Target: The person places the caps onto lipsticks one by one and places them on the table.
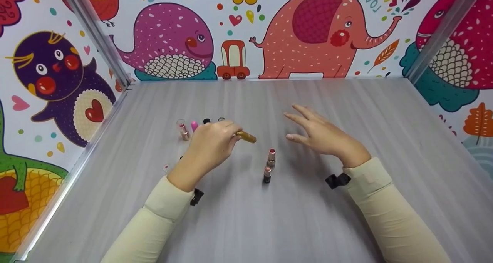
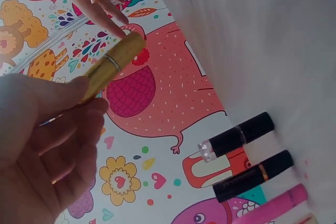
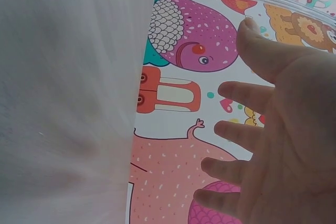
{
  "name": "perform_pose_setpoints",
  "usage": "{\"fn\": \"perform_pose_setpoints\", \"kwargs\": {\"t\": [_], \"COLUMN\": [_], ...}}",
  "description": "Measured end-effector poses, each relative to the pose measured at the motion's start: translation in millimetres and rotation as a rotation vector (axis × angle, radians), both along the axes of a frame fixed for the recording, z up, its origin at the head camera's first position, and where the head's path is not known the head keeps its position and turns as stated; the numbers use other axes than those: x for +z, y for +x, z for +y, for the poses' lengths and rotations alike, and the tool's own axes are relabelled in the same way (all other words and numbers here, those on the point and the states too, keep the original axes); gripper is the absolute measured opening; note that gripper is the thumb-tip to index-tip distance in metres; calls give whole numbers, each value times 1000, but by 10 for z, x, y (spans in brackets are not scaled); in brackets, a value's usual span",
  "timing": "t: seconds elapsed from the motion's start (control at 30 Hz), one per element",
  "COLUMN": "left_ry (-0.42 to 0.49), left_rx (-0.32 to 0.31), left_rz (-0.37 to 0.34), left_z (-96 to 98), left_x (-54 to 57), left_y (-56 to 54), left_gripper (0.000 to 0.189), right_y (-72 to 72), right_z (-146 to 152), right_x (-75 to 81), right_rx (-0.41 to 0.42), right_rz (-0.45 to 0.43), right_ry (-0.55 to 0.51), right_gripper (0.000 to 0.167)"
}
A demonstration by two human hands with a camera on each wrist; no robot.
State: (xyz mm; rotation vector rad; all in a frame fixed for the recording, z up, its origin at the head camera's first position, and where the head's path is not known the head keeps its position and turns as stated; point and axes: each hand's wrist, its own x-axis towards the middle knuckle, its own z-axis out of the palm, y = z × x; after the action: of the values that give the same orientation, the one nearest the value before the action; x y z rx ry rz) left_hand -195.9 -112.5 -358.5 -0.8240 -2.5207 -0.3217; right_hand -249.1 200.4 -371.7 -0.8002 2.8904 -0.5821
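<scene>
The gold tube sits near the middle of the head view, where we see the left hand pinching its left end. That grip has hold of it; the right hand, fingers spread, holds nothing. We read the tube's long axis as slanting rightward and down the frame, its free end pointing into the gap between both hands. Lower right of that end, the red lipstick stands on the counter.
</scene>
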Motion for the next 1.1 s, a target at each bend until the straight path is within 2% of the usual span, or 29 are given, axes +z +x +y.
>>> {"fn": "perform_pose_setpoints", "kwargs": {"t": [0.2, 0.27, 0.37, 0.53, 0.77, 0.97, 1.1], "left_ry": [-104, -132, -172, -253, -357, -344, -327], "left_rx": [62, 77, 87, 145, 213, 223, 231], "left_rz": [-28, -38, -42, -32, -27, -80, -107], "left_z": [138, 168, 207, 251, 269, 238, 222], "left_x": [34, 25, -5, -82, -195, -263, -268], "left_y": [-205, -274, -384, -534, -661, -736, -762], "left_gripper": [6, 10, 17, 4, 12, 8, 8], "right_y": [-11, -12, -10, -7, -7, -2, 4], "right_z": [5, 1, 0, 5, -3, -1, 6], "right_x": [-8, -10, -6, 3, -4, -7, -3], "right_rx": [-4, -2, 0, 1, 14, 29, 31], "right_rz": [-3, -7, -10, -14, -8, 0, -7], "right_ry": [3, 3, 9, 7, 1, -9, -11], "right_gripper": [74, 74, 75, 75, 73, 72, 71]}}
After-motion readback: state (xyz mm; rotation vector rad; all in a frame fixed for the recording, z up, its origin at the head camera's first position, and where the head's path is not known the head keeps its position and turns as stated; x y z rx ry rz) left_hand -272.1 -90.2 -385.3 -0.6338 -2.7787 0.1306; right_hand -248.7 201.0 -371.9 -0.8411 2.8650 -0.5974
